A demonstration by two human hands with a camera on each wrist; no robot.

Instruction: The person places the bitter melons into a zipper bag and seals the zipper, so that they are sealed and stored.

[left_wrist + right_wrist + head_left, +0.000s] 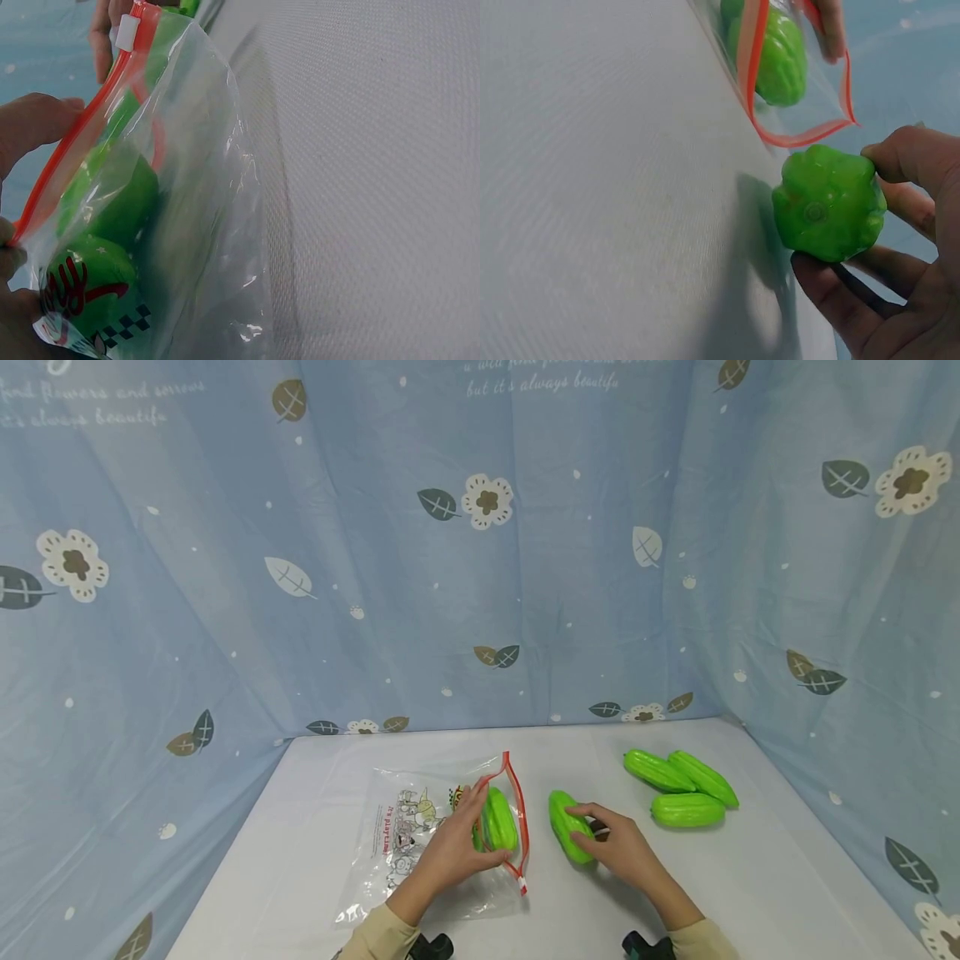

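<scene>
A clear zip bag (pixel 367 868) with a red zip edge and printed cartoon figures lies on the table, its mouth spread toward the right. My left hand (pixel 450 853) grips the bag by its mouth, with the thumb at the red edge in the left wrist view. Two green, ridged bitter melons, one of them plain in front (pixel 500 822), are inside near the opening. To the right of the mouth, my right hand (pixel 621 850) pinches another bitter melon (pixel 829 206) between thumb and fingers. Its blunt end faces the right wrist camera, and its shadow falls on the white surface.
Three more bitter melons (pixel 686 810) lie grouped at the right on the white table (pixel 315 793). A white slider (pixel 522 885) sits at the near end of the bag's zip. Blue patterned curtains (pixel 390 635) enclose the table's back and sides.
</scene>
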